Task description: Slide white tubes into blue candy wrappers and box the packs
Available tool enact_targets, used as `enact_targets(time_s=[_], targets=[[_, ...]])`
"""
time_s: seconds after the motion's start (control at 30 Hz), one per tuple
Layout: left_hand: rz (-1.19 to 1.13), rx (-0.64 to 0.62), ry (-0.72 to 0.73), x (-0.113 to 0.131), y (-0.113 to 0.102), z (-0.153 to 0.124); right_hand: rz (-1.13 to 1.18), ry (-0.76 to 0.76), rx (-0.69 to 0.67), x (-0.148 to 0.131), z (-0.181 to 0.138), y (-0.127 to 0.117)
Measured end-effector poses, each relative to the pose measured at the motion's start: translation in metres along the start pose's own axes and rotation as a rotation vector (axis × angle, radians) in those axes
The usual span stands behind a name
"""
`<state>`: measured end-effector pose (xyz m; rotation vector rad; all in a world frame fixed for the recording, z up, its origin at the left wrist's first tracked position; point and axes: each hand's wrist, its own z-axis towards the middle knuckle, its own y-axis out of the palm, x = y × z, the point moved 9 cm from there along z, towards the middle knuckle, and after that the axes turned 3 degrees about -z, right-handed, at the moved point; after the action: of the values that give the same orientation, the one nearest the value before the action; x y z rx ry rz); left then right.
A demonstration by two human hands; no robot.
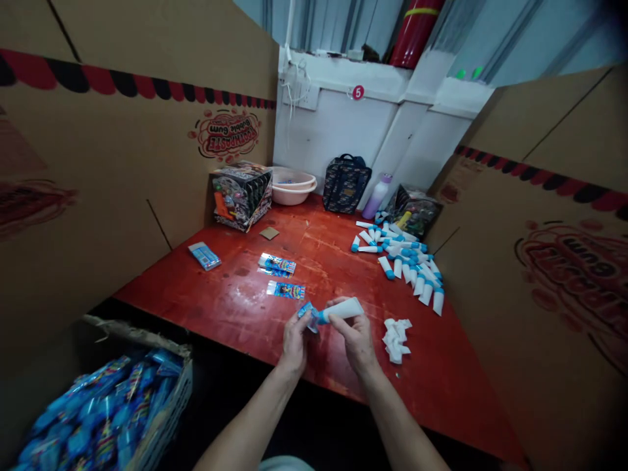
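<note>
Over the front of the red table, my right hand (357,339) is closed around a white tube (344,310) with a blue cap. The tube's cap end points left, at the mouth of a small blue printed wrapper (309,315). My left hand (294,340) pinches that wrapper. Whether the cap is inside the wrapper I cannot tell. Just beyond my left hand lie flat printed wrappers (285,290), with more wrappers (277,263) behind them. A crumpled white tissue (396,340) is to the right of my right hand.
Many white tubes (409,252) with blue caps are heaped at the right. A basket (184,373) of filled blue packets stands lower left. A blue packet stack (205,256), display box (241,196), basins (293,186), bag (346,184) and bottle (377,196) stand further back. Cardboard walls flank the table (333,386).
</note>
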<state>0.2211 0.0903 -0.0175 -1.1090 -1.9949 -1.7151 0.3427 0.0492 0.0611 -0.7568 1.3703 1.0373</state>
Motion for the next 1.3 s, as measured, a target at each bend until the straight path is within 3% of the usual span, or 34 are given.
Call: enact_targets(time_s=[0.1, 0.3, 0.5, 0.63, 0.77, 0.97, 1.3], targets=[[0.068, 0.028, 0.002, 0.01, -0.016, -0.015, 0.179, 0.012, -0.087, -0.013, -0.021, 0.026], [0.079, 0.096, 0.1, 0.033, -0.04, -0.036, 0.061, -0.022, 0.106, -0.026, -0.044, 0.004], [0.243, 0.061, 0.206, 0.051, -0.036, -0.053, 0.177, -0.059, 0.108, -0.031, -0.078, 0.02], [0.25, 0.035, 0.234, 0.058, -0.033, -0.061, 0.054, -0.176, 0.124, -0.028, -0.086, 0.022], [0.186, 0.027, 0.217, 0.058, -0.035, -0.063, -0.012, -0.26, 0.137, -0.021, -0.091, 0.016], [0.075, 0.026, 0.158, 0.053, -0.031, -0.067, 0.073, -0.208, 0.244, -0.016, -0.096, 0.013], [-0.197, -0.008, -0.038, 0.03, -0.02, -0.071, 0.205, -0.112, 0.244, -0.001, -0.096, 0.017]])
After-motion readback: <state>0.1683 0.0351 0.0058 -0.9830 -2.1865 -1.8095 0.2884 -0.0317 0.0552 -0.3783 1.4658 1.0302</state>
